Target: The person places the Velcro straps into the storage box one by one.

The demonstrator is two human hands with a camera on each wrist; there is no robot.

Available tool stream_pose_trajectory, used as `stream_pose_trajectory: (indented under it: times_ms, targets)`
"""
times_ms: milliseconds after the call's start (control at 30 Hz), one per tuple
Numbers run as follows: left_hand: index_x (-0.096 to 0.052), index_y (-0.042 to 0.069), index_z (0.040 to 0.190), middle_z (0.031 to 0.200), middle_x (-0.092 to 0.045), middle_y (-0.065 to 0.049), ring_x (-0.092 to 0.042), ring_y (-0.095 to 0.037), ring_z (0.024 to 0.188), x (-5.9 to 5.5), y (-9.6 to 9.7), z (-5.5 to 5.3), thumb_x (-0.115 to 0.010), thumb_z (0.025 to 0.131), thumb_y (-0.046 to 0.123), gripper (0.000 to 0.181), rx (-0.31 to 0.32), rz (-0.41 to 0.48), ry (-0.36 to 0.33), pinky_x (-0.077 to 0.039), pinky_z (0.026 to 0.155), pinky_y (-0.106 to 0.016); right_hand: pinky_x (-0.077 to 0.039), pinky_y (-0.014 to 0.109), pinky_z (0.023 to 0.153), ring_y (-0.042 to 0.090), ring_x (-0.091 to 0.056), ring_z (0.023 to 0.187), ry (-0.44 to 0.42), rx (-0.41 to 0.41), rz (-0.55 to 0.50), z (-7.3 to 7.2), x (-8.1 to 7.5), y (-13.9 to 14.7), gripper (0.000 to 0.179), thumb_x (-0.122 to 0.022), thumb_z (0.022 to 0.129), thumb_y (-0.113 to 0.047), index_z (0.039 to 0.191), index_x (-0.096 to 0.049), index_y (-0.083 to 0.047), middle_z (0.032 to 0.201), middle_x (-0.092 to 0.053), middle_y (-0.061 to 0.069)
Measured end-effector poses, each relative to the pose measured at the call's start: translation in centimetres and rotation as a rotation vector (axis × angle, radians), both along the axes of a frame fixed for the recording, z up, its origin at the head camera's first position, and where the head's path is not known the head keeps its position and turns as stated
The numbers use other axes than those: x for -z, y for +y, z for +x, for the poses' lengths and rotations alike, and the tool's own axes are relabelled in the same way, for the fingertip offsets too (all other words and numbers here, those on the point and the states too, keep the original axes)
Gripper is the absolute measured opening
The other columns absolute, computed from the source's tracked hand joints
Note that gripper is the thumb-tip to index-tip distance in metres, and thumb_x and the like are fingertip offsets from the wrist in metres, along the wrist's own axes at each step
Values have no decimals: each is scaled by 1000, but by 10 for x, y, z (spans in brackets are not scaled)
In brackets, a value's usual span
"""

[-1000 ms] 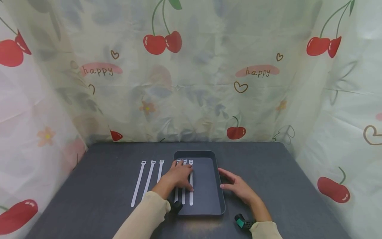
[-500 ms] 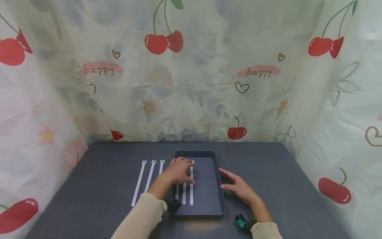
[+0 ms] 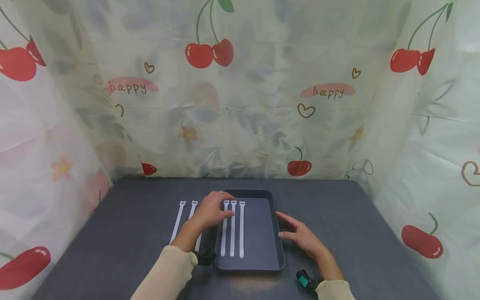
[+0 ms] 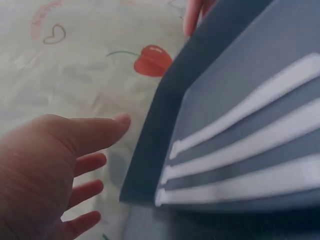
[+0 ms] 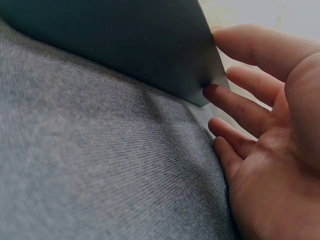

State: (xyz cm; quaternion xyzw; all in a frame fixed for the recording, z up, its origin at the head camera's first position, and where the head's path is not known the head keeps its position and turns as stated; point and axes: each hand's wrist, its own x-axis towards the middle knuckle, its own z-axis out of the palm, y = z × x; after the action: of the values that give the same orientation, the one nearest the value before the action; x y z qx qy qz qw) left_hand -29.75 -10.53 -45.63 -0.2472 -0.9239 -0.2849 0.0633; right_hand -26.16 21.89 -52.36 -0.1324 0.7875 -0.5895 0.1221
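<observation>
Three white cable straps [image 3: 232, 229] lie side by side along the left part of a dark grey tray [image 3: 262, 237], their slotted heads at the far end. My left hand [image 3: 211, 210] hovers over the tray's left edge with nothing in its grasp; the left wrist view shows its fingers [image 4: 87, 192] apart from the tray. More white straps [image 3: 178, 223] lie on the table to the left, one largely hidden behind that hand and forearm. Against the tray's right outer wall, fingertips of my right hand [image 3: 301, 237] rest, the fingers [image 5: 245, 107] loosely extended.
A dark grey cloth [image 3: 330, 204] covers the table under the tray. Behind and at both sides hangs a pale curtain [image 3: 255, 125] printed with cherries. Each wrist wears a dark band, the right one [image 3: 307, 280] with a green patch.
My left hand has lifted away from the straps in the tray and moved left, uncovering their heads. It now covers part of the table straps. My right hand stays at the tray wall.
</observation>
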Motion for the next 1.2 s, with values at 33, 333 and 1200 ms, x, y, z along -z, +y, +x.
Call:
stream_pose_trajectory:
  times_ms: [33, 333, 1200]
  targets:
    - [-70, 9, 118, 123, -63, -8, -51, -33, 119, 2, -3, 1, -79, 81, 22, 40, -9, 15, 6, -36, 100, -56, -20, 53, 112, 29, -28, 142, 1, 0, -2, 0, 0, 0, 68, -73, 88, -17, 148, -42, -9, 151, -39, 10]
    - [-71, 7, 112, 122, -63, -10, -53, -35, 117, 17, -28, 4, -81, 78, 18, 37, -95, 105, 61, -37, 99, -53, -19, 53, 113, 29, -28, 142, -7, 16, -5, 1, -1, -1, 69, -74, 87, -18, 147, -42, -8, 151, -40, 10]
    - [-67, 4, 118, 129, -55, -22, -46, -46, 119, 49, -107, 5, -80, 78, 22, 46, -229, 24, -34, -35, 98, -60, -20, 54, 112, 29, -28, 142, 12, -4, -30, 1, -1, 1, 67, -72, 88, -16, 147, -43, -9, 151, -40, 10]
